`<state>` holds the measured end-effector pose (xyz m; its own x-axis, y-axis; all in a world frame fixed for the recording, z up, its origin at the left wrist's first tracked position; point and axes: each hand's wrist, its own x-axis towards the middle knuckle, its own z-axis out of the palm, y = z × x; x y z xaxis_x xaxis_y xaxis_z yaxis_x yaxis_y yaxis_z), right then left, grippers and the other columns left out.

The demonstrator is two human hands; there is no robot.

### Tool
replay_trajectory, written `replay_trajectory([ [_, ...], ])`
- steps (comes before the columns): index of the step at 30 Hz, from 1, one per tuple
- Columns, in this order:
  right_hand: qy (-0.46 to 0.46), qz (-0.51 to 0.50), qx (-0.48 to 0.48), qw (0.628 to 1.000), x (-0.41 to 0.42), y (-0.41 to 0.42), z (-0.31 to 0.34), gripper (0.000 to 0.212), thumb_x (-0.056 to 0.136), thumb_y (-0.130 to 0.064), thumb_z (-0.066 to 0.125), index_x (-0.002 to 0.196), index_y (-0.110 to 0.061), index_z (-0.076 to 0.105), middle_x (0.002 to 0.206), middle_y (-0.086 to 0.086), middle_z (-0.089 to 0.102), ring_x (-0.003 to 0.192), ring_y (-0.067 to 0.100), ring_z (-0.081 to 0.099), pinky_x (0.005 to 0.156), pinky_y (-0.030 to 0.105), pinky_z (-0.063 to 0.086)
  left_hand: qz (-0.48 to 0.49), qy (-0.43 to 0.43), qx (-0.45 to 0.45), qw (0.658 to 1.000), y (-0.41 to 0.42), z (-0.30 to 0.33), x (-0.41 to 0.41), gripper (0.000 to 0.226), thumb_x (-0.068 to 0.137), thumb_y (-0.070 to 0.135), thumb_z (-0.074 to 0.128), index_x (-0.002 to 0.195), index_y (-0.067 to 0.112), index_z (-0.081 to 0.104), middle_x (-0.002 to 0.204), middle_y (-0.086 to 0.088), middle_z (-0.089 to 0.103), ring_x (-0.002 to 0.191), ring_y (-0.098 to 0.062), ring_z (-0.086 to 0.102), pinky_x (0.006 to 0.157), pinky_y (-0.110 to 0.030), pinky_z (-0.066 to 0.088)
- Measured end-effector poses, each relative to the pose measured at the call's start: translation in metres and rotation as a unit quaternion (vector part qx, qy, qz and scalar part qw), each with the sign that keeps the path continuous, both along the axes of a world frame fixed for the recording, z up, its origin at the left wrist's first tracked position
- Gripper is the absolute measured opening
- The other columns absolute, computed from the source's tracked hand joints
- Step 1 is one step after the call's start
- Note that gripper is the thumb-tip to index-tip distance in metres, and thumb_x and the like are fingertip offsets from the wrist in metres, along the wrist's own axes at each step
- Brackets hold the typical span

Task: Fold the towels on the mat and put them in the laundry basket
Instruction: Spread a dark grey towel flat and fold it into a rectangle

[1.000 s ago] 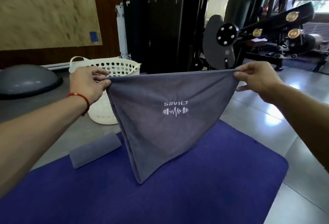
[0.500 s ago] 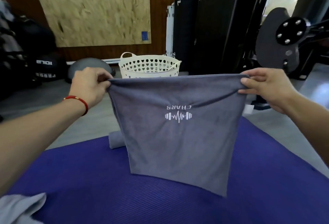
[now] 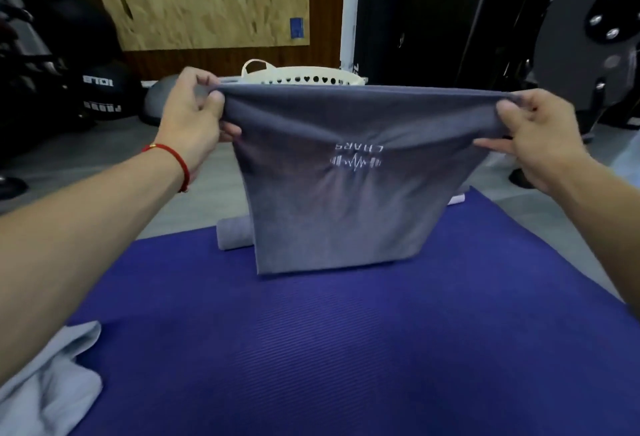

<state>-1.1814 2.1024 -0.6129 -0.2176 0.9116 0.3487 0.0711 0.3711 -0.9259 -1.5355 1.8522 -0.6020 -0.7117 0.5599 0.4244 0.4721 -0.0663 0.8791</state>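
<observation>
A dark grey towel (image 3: 332, 214) with a white logo hangs in the air over the blue mat (image 3: 311, 349). My left hand (image 3: 194, 120) pinches its top left corner and my right hand (image 3: 533, 137) pinches its top right corner. The towel's lower edge hangs just above the mat. Behind the towel stands the cream laundry basket (image 3: 301, 76), mostly hidden by the cloth. A rolled grey towel (image 3: 233, 233) lies at the mat's far edge. A light grey towel (image 3: 45, 387) lies crumpled at the mat's near left corner.
A grey balance dome (image 3: 159, 103) and a black weighted ball (image 3: 100, 92) sit on the floor at the left. Black gym machines (image 3: 571, 37) and a tall black pad stand behind and to the right. Grey tiled floor (image 3: 114, 158) surrounds the mat.
The view has swung left and down, centring the basket behind the towel. The towel now hangs squarer between my hands, with its lower edge close to the mat. The light grey towel shows more.
</observation>
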Motion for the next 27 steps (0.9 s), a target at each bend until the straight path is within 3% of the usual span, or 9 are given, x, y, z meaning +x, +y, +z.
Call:
replay_trajectory([
  [3, 0.014, 0.021, -0.001, 1.0, 0.017, -0.024, -0.051, 0.013, 0.105, -0.022, 0.058, 0.109, -0.01, 0.062, 0.091, 0.004, 0.064, 0.088, 0.017, 0.069, 0.073, 0.032, 0.064, -0.045, 0.027, -0.03, 0.998, -0.04, -0.046, 0.011, 0.012, 0.108, 0.009, 0.043, 0.114, 0.018, 0.047, 0.08, -0.015, 0.057, 0.053, -0.016, 0.058, 0.051, -0.025, 0.056],
  [6, -0.038, 0.057, -0.057, 0.996, 0.037, -0.067, -0.132, 0.065, 0.076, -0.062, 0.075, 0.111, -0.008, 0.066, 0.088, -0.003, 0.074, 0.085, 0.013, 0.073, 0.073, 0.034, 0.064, -0.099, 0.023, -0.148, 0.984, -0.094, -0.14, 0.022, 0.012, 0.106, 0.005, 0.046, 0.11, 0.015, 0.051, 0.064, -0.018, 0.06, 0.048, -0.011, 0.06, 0.05, -0.018, 0.048],
  [8, -0.095, 0.073, -0.106, 0.987, 0.056, -0.093, -0.201, 0.074, 0.056, -0.083, 0.077, 0.097, -0.021, 0.073, 0.084, -0.007, 0.075, 0.081, 0.007, 0.072, 0.07, 0.03, 0.064, -0.14, -0.03, -0.242, 0.96, -0.134, -0.211, 0.032, 0.026, 0.104, 0.004, 0.049, 0.104, 0.028, 0.056, 0.064, -0.016, 0.065, 0.058, -0.021, 0.067, 0.057, -0.023, 0.053],
  [11, -0.301, 0.141, -0.093, 0.938, 0.088, -0.133, -0.288, 0.009, 0.086, -0.046, 0.078, 0.088, -0.042, 0.071, 0.08, -0.012, 0.069, 0.071, 0.004, 0.064, 0.073, 0.041, 0.06, -0.157, -0.031, -0.359, 0.919, -0.186, -0.301, 0.045, 0.036, 0.101, 0.005, 0.057, 0.093, 0.04, 0.062, 0.081, -0.003, 0.073, 0.076, -0.021, 0.073, 0.074, -0.03, 0.058],
  [13, -0.415, 0.154, -0.057, 0.895, 0.115, -0.144, -0.324, 0.029, 0.092, -0.017, 0.075, 0.079, -0.042, 0.067, 0.088, -0.019, 0.066, 0.079, 0.002, 0.062, 0.077, 0.033, 0.051, -0.178, 0.005, -0.403, 0.898, -0.212, -0.342, 0.055, 0.034, 0.099, 0.006, 0.061, 0.089, 0.038, 0.062, 0.094, 0.015, 0.075, 0.089, -0.005, 0.072, 0.083, -0.021, 0.054],
  [15, -0.494, 0.188, -0.014, 0.849, 0.135, -0.156, -0.337, 0.033, 0.091, -0.015, 0.076, 0.083, -0.045, 0.064, 0.093, -0.018, 0.062, 0.088, 0.003, 0.061, 0.081, 0.033, 0.052, -0.195, 0.044, -0.394, 0.897, -0.233, -0.362, 0.066, 0.034, 0.098, 0.007, 0.063, 0.09, 0.039, 0.058, 0.115, 0.027, 0.071, 0.104, 0.006, 0.066, 0.089, -0.012, 0.048],
  [20, -0.617, 0.314, 0.055, 0.72, 0.159, -0.192, -0.33, 0.014, 0.094, -0.02, 0.068, 0.095, -0.033, 0.063, 0.107, -0.019, 0.05, 0.094, 0.003, 0.054, 0.079, 0.025, 0.05, -0.232, 0.258, -0.381, 0.857, -0.279, -0.383, 0.085, 0.018, 0.101, 0.031, 0.047, 0.092, 0.036, 0.062, 0.13, 0.02, 0.062, 0.109, -0.001, 0.053, 0.09, -0.026, 0.049],
  [23, -0.63, 0.339, 0.069, 0.695, 0.177, -0.203, -0.324, 0.012, 0.096, -0.026, 0.067, 0.095, -0.036, 0.061, 0.108, -0.017, 0.054, 0.089, 0.005, 0.057, 0.074, 0.014, 0.043, -0.249, 0.335, -0.367, 0.831, -0.301, -0.386, 0.102, 0.03, 0.103, 0.03, 0.04, 0.092, 0.027, 0.068, 0.121, 0.01, 0.06, 0.101, -0.011, 0.058, 0.077, -0.033, 0.053],
  [27, -0.649, 0.333, 0.041, 0.683, 0.201, -0.218, -0.32, 0.019, 0.089, -0.024, 0.076, 0.091, -0.038, 0.063, 0.099, -0.021, 0.058, 0.08, 0.003, 0.06, 0.067, 0.013, 0.047, -0.308, 0.315, -0.37, 0.818, -0.319, -0.381, 0.126, 0.047, 0.109, 0.036, 0.024, 0.095, 0.029, 0.069, 0.104, 0.014, 0.053, 0.086, -0.004, 0.051, 0.079, -0.024, 0.04],
])
